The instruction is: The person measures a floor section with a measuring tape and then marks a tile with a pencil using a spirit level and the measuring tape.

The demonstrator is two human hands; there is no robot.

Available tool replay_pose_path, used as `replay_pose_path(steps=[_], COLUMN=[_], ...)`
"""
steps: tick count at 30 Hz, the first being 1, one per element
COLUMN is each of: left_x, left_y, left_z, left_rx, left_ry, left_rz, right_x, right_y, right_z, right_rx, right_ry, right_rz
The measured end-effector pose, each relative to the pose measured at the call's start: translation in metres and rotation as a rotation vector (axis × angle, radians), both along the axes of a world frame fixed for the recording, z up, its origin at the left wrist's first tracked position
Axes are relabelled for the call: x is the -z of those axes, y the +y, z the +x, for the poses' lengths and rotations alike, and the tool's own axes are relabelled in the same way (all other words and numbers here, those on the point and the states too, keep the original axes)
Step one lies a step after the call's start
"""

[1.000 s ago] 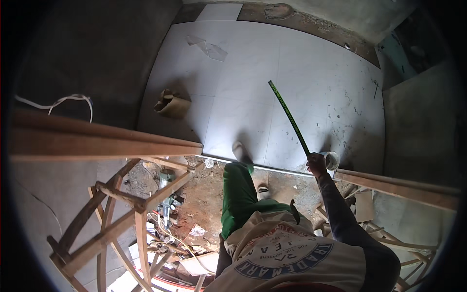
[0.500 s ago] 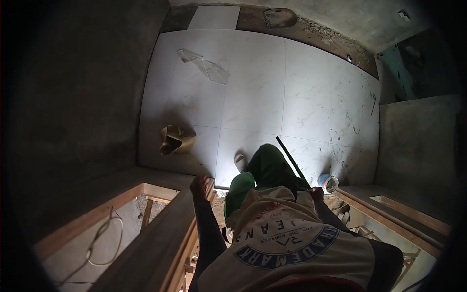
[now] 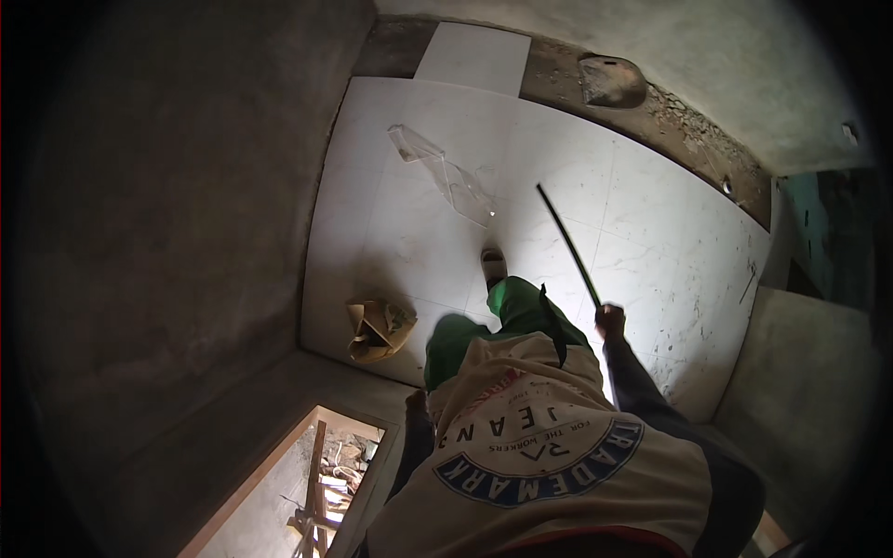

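My right hand (image 3: 610,321) is closed around the lower end of a thin, dark, straight bar (image 3: 567,244). The bar points away from me, slanting to the left over the pale tiled floor (image 3: 549,149). Close against my left side, my left hand (image 3: 416,402) is small and dim in the view, and its fingers cannot be made out. Nearest to it stands a crumpled brown bag (image 3: 398,321) with its mouth gaping. One sandaled foot (image 3: 493,267) is stretched forward on the tiles.
A clear plastic sheet (image 3: 451,181) lies on the floor ahead. A loose white tile (image 3: 474,58) lies at the far edge, beside a dark pan-like piece (image 3: 614,82) and rubble. Grey walls (image 3: 186,186) rise at both sides. Behind me is a wood-framed opening (image 3: 321,414).
I have stepped onto the tiles. My left hand has left the wooden frame and dropped to my side. My right hand has moved forward with the bar; the bucket is out of view.
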State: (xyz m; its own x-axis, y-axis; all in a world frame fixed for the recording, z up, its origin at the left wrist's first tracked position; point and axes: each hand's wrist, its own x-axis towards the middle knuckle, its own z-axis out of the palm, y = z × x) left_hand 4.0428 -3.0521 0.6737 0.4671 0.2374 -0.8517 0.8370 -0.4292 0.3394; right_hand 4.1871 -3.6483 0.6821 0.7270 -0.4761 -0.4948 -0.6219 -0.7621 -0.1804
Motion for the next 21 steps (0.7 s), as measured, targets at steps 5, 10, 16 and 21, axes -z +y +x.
replay_pose_path(steps=[5, 10, 16, 21], left_x=[-0.025, -0.007, 0.030, 0.010], left_y=[-0.023, -0.007, 0.048, 0.083], left_z=[0.136, 0.281, 0.527, 0.813], left_rx=[-0.097, -0.072, -0.186, -0.644], left_ry=[0.030, 0.050, -0.022, -0.279], left_rz=[-0.029, -0.025, -0.094, -0.308], right_x=[-0.014, -0.046, -0.070, -0.097], right_y=[-0.056, -0.045, 0.024, 0.067], right_z=[0.217, 0.393, 0.460, 0.509], right_rx=[0.176, 0.164, 0.024, 0.233], right_ry=[-0.302, -0.282, -0.126, -0.135], right_rz=[0.210, 0.164, -0.090, -0.051])
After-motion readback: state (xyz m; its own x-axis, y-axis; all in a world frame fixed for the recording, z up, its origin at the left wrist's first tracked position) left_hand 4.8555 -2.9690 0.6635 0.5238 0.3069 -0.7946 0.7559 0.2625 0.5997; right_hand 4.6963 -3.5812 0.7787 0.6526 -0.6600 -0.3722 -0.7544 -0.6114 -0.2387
